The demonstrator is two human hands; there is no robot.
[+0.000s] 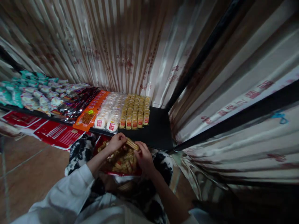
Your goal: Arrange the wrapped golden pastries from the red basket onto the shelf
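Between my two hands I hold a small yellow wrapped snack pack [132, 144] with ridged sides. My left hand [117, 142] pinches its left end, and my right hand [144, 155] grips its right end. Just below them a red box [109, 173] rests at my lap, filled with more of the yellow snack packs [125, 163] in clear, shiny wrap. Ahead, rows of the same yellow packs [135, 112] with red labels stand lined up on a black shelf [160, 124].
Left of the yellow rows sit round white packs [107, 115], orange packets [92, 109], dark shiny packets [77, 101], white bags [43, 96] and teal bags [25, 81]. Patterned curtain [126, 46] hangs behind, with a black pole [201, 56] at right. Red printed sheets [58, 132] lie below the shelf.
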